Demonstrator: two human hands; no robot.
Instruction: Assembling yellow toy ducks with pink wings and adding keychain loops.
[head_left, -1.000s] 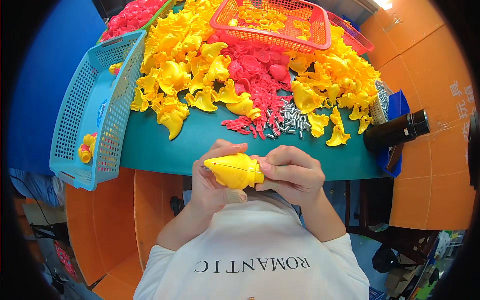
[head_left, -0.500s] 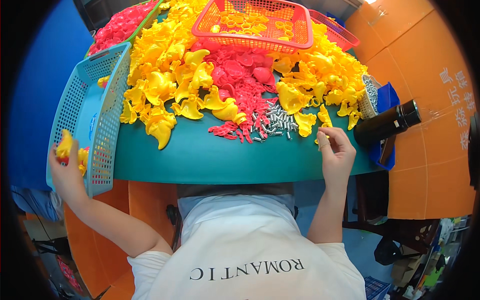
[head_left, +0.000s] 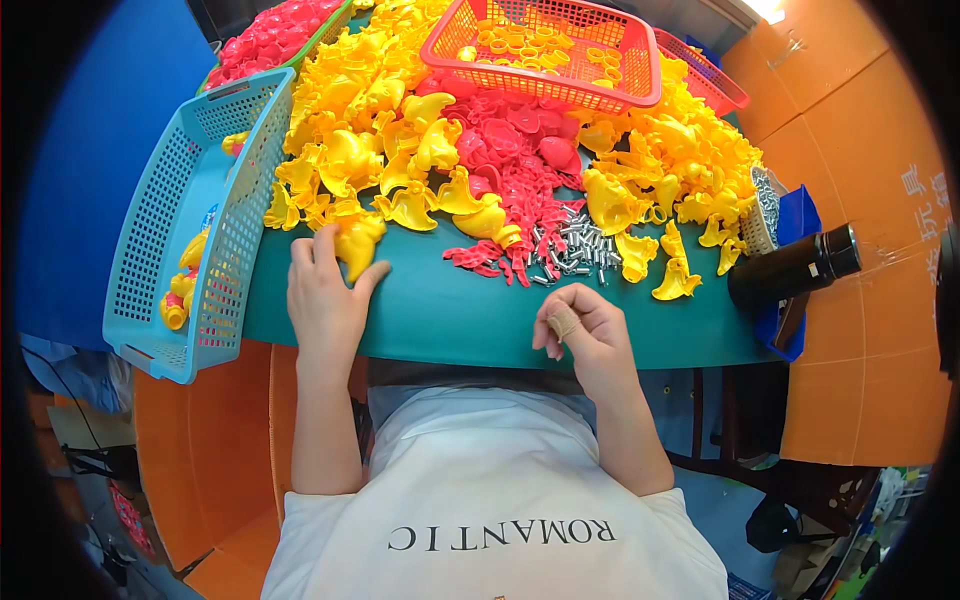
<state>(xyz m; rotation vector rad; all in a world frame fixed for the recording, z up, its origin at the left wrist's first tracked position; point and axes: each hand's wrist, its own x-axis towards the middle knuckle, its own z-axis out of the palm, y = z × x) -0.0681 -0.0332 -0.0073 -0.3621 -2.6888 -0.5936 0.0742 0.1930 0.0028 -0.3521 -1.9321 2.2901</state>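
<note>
My left hand (head_left: pixel 330 300) is at the near edge of the left pile, its thumb and fingers around a yellow plastic shell (head_left: pixel 357 240), which looks slightly blurred. My right hand (head_left: pixel 590 330) hovers over the table's near edge with its fingers curled in. A tan bandage wraps one of its digits, and whatever the curled fingers hold, if anything, is hidden. Just beyond that hand lie small silver metal cylinders (head_left: pixel 585 245) and thin red plastic parts (head_left: pixel 515 255). To the left, a light blue basket (head_left: pixel 150 235) holds several yellow-and-red pieces (head_left: pixel 182 285).
Yellow shells (head_left: pixel 690 150) and red cup-shaped parts (head_left: pixel 525 125) heap across the green table (head_left: pixel 450 330). A red basket (head_left: pixel 640 80) of yellow rings sits on top. A black bottle (head_left: pixel 790 268) leans over a blue bin (head_left: pixel 800 205) at the right, near orange cardboard (head_left: pixel 860 250).
My left hand has left the basket, let go of a yellow-and-red piece there, and moved right onto a yellow shell. My right hand has drawn left and nearer, away from the yellow shells.
</note>
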